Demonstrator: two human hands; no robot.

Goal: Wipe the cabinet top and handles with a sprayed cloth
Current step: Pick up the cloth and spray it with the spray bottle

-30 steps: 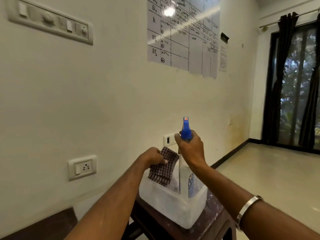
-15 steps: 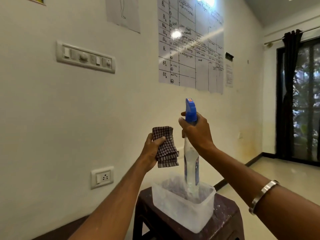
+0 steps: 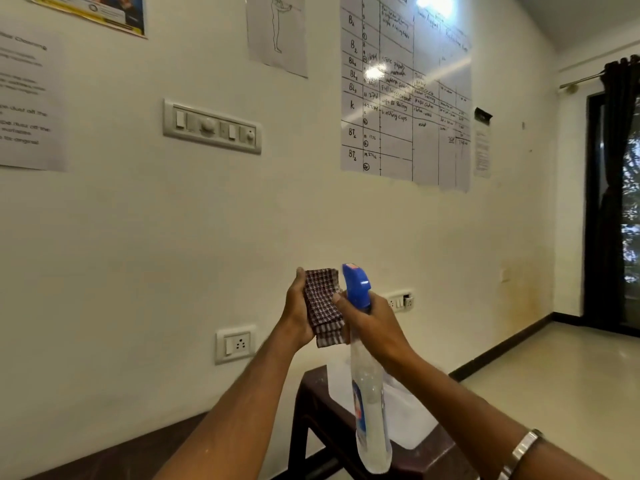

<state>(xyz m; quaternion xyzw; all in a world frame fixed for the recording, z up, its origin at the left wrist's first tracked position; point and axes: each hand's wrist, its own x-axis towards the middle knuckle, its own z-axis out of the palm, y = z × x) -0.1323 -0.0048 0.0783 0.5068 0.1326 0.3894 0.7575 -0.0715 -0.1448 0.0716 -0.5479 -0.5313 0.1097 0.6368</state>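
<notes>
My left hand holds a folded brown-and-white checked cloth upright in front of me, thumb on its far edge. My right hand grips the neck of a clear spray bottle with a blue trigger head; its nozzle points left at the cloth, almost touching it. A finger lies on the trigger. No cabinet is in view.
A dark brown plastic stool stands below my hands with a translucent white tub on it. The cream wall carries a switch panel, sockets and paper charts. Tiled floor and a dark curtained door lie to the right.
Both hands lifted the cloth and bottle out of the tub and up. The bottle tilted and came close against the cloth. My view tipped upward.
</notes>
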